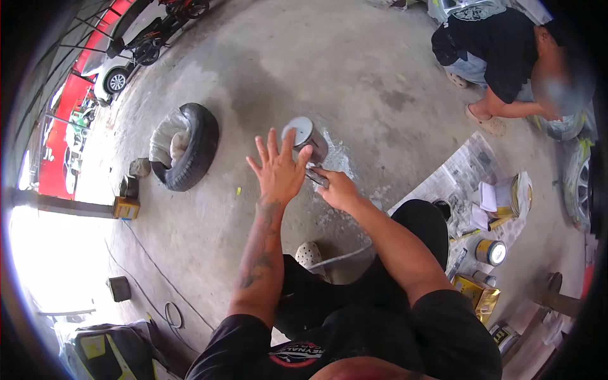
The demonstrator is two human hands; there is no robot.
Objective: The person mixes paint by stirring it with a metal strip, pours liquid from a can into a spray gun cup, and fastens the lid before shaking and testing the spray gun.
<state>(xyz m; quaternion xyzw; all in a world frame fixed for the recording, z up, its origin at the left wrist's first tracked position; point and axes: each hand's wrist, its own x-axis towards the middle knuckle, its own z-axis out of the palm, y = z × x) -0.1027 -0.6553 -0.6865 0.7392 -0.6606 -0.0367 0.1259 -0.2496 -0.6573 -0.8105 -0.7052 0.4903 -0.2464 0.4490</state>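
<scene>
My right hand [339, 191] is closed around the handle of a spray gun [318, 178] with a round, grey-lidded cup [300, 131]. My left hand [280, 170] is held out, palm down and fingers spread, just left of the cup. One of its fingers overlaps the lid in view; whether it touches I cannot tell. Most of the gun's body is hidden behind my hands. Below them, a pale hose [343, 258] crosses near my light clog [308, 254].
A wrapped tyre [197, 149] stands to the left on concrete. Right, newspaper [437, 174] lies under an open can [506, 197], near a smaller can [490, 252] and a yellow tin [478, 294]. Another person [491, 54] crouches at upper right by a wheel. Cables [171, 313] run lower left.
</scene>
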